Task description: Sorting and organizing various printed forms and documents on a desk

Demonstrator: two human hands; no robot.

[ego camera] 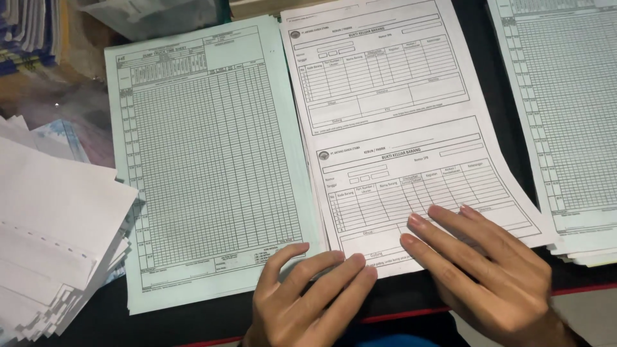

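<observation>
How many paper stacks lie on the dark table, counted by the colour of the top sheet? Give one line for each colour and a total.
Pale green gridded forms: 2, one by the left hand, one at the right edge.
White forms: 1, under the right hand.
Plain white sheets: 1 fanned pile at the left.
Total: 4, on the table.
</observation>
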